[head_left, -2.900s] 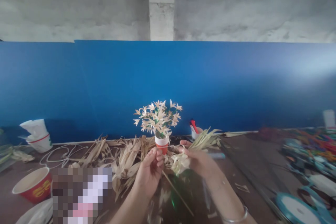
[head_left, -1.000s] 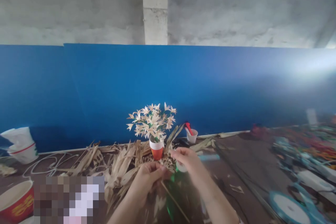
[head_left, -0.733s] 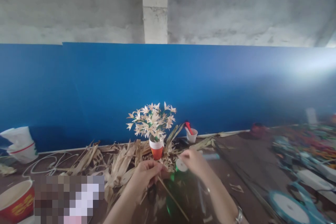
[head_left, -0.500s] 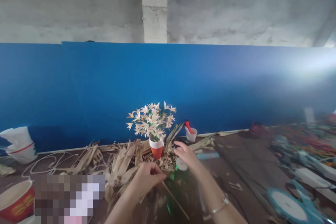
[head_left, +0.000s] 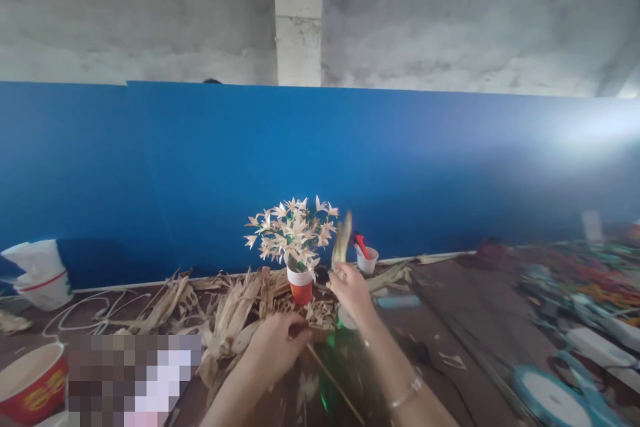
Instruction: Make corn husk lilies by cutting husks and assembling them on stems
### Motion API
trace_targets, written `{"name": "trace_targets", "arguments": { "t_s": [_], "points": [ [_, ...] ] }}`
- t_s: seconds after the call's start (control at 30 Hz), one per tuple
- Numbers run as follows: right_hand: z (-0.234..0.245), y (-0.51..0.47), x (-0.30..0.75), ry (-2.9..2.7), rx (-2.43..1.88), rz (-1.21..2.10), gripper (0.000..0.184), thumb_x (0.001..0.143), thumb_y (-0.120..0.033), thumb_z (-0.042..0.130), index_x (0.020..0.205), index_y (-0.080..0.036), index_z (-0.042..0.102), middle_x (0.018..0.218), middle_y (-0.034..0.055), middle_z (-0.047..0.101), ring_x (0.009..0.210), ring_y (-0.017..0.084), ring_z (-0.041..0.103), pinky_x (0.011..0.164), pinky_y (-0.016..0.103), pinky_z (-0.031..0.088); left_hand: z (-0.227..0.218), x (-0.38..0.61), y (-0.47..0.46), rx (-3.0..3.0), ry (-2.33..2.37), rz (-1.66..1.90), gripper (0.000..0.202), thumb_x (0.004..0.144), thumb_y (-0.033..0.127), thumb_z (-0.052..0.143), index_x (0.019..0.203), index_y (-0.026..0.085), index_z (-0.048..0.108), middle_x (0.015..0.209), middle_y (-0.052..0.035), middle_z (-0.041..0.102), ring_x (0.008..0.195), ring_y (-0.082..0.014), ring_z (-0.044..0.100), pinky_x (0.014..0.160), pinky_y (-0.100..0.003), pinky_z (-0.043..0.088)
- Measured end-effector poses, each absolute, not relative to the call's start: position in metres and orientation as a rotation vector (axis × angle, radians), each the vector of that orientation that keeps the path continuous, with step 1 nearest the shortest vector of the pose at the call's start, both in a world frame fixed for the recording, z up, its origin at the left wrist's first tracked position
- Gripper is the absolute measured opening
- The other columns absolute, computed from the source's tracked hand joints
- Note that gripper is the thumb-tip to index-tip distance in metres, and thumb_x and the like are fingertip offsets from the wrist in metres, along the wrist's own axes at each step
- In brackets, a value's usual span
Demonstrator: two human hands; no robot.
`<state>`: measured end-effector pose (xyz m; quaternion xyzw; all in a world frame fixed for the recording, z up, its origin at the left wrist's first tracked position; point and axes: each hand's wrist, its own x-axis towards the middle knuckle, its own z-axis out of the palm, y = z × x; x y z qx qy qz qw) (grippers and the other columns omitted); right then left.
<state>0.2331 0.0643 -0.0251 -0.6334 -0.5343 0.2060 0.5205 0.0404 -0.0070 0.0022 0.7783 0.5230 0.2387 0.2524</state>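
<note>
My right hand (head_left: 351,293) is closed on a dry corn husk (head_left: 343,240), slightly smeared by motion, which stands up from the fingers. My left hand (head_left: 283,341) is pinched shut, with the upper end of a thin stick (head_left: 336,383) at its fingertips. Just beyond both hands stands a red and white paper cup (head_left: 301,287) holding a bunch of cream flowers (head_left: 295,230) that look made of husk. Small husk scraps (head_left: 321,315) lie at the cup's foot. A pale round piece (head_left: 349,318) is partly hidden behind my right wrist.
A heap of dry husks (head_left: 233,313) spreads left of the flower cup. A white cup (head_left: 367,260) with a red-handled tool stands behind my right hand. A red bowl (head_left: 35,377) is at the left, a blue ribbon spool (head_left: 550,397) at the right. A blue partition (head_left: 200,167) closes off the back.
My right hand has closed on a husk that leaned beside the flower cup and has raised it upright. My left hand has stayed nearly still. The view has shifted slightly.
</note>
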Motion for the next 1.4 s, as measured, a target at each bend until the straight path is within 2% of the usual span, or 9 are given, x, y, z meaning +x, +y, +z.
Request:
{"name": "trace_targets", "arguments": {
  "t_s": [0.07,0.13,0.2,0.4,0.53,0.67,0.87,1.07,1.4],
  "points": [
    [-0.013,0.049,0.242,-1.246,-1.506,0.431,0.03,0.069,-0.03,0.055,0.093,-0.015,0.065,0.095,0.0113,0.068,0.093,0.026,0.061,0.074,0.032,0.047,-0.001,0.041,-0.004,2.059,1.38,0.748,0.025,0.077,0.029,0.053,0.088,0.019,0.073,0.08,-0.0057,0.073,0.067,-0.0207,0.061,0.06,-0.027,0.037],
    [-0.001,0.035,0.248,-1.177,-1.473,0.443,0.027,0.072,-0.033,0.055,0.092,-0.016,0.063,0.071,0.0056,0.066,0.068,0.023,0.063,0.06,0.031,0.047,-0.005,0.043,-0.001,1.97,1.333,0.86,0.027,0.078,0.031,0.053,0.092,0.019,0.072,0.081,-0.0059,0.072,0.067,-0.0203,0.061,0.06,-0.027,0.039],
    [0.008,0.022,0.247,-1.133,-1.372,0.499,0.023,0.071,-0.033,0.059,0.088,-0.018,0.059,0.063,0.0012,0.062,0.058,0.019,0.06,0.055,0.029,0.046,-0.007,0.046,0.001,1.867,1.284,0.975,0.03,0.078,0.034,0.054,0.095,0.017,0.071,0.08,-0.0068,0.072,0.067,-0.0204,0.061,0.059,-0.027,0.041],
    [0.022,-0.004,0.212,-1.224,-1.062,0.898,0.069,0.067,-0.02,0.066,0.128,-0.023,0.034,0.096,0.0042,0.066,0.081,0.02,0.065,0.071,0.031,0.051,-0.001,0.05,-0.002,1.549,1.118,1.288,0.036,0.076,0.041,0.06,0.098,0.014,0.07,0.08,-0.0078,0.072,0.07,-0.0202,0.061,0.061,-0.026,0.045],
    [0.022,-0.012,0.195,-1.449,-1.02,1.009,0.047,0.068,-0.016,0.063,0.113,-0.017,0.053,0.092,0.0042,0.067,0.083,0.02,0.063,0.076,0.03,0.049,0.007,0.049,-0.005,1.393,1.088,1.323,0.03,0.068,0.039,0.069,0.083,0.014,0.071,0.068,-0.0049,0.069,0.063,-0.0172,0.059,0.056,-0.024,0.043],
    [0.025,-0.016,0.195,-1.495,-1.095,1.125,0.026,0.069,-0.019,0.059,0.094,-0.014,0.065,0.076,0.0011,0.065,0.076,0.019,0.059,0.069,0.027,0.046,0.011,0.049,-0.006,1.259,1.043,1.257,0.026,0.061,0.038,0.075,0.062,0.013,0.066,0.05,0.0011,0.059,0.047,-0.0086,0.046,0.046,-0.019,0.034],
    [0.031,-0.018,0.196,-1.316,-1.121,1.303,0.028,0.064,-0.015,0.054,0.089,-0.015,0.065,0.067,-0.0021,0.061,0.065,0.014,0.054,0.061,0.023,0.043,0.012,0.051,-0.009,1.138,0.956,1.166,0.033,0.06,0.043,0.075,0.066,0.013,0.064,0.049,0.0035,0.054,0.044,-0.0055,0.039,0.043,-0.018,0.027],
    [0.021,-0.014,0.199,-1.434,-1.009,1.282,0.012,0.065,-0.023,0.063,0.074,-0.016,0.061,0.064,-0.0033,0.058,0.061,0.011,0.05,0.06,0.023,0.041,0.018,0.049,-0.011,1.19,0.99,1.164,0.036,0.056,0.045,0.077,0.061,0.014,0.06,0.049,0.0038,0.053,0.046,-0.0064,0.039,0.044,-0.018,0.027],
    [0.027,-0.017,0.206,-1.503,-0.949,1.334,0.019,0.067,-0.027,0.07,0.082,-0.015,0.07,0.075,0.0009,0.066,0.073,0.015,0.058,0.07,0.026,0.045,0.016,0.045,-0.013,1.176,0.859,1.009,0.045,0.056,0.053,0.077,0.067,0.015,0.054,0.046,0.0083,0.042,0.041,-0.0035,0.028,0.041,-0.018,0.017]
  ]
}}
